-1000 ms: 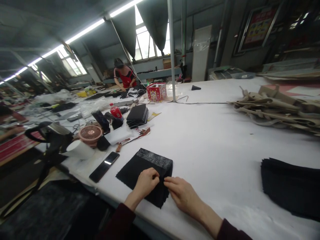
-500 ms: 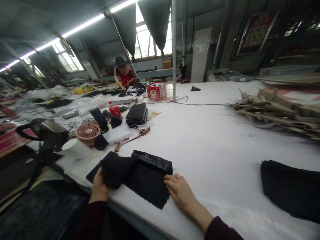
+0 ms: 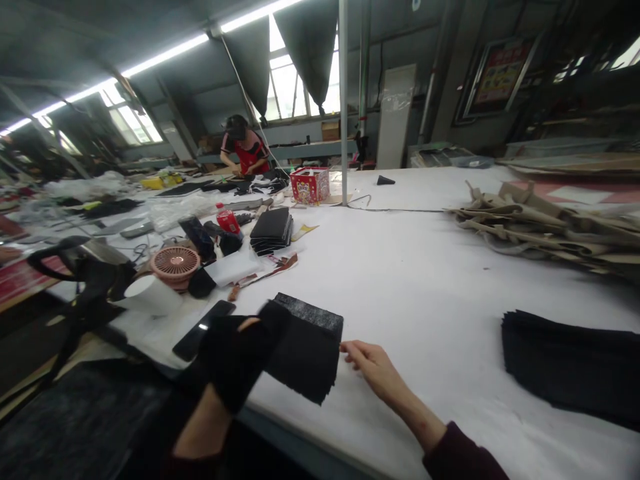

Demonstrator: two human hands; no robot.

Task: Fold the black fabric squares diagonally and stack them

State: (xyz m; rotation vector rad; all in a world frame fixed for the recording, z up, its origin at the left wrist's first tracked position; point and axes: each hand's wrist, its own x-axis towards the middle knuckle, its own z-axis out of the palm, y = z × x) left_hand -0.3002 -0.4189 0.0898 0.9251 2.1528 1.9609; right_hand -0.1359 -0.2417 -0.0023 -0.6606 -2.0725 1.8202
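My left hand [image 3: 247,323] is closed on a black fabric piece [image 3: 233,360], lifted at the table's near edge. The cloth drapes over most of the hand, and only some fingers show; motion blurs it. Another black fabric piece [image 3: 305,353] lies flat on the table, its lower edge jagged. Along its top runs a mottled grey-black strip [image 3: 313,315]. At this piece's right edge is my right hand [image 3: 367,363], fingers loosely bent, fingertips at or just beside the cloth and nothing visible in them. A dark phone [image 3: 204,330] lies left of the lifted cloth.
A black fabric stack [image 3: 570,367] lies at the right, with a heap of beige scraps [image 3: 540,227] behind it. Left are a pink fan [image 3: 176,263], a white roll [image 3: 153,295] and a dark stack [image 3: 271,230]. A metal pole [image 3: 343,107] rises mid-table; a co-worker [image 3: 247,150] stands beyond.
My left hand has raised and turned the black cloth, uncovering more of the phone and the flat piece's strip. My right hand has slid slightly right, off the flat piece.
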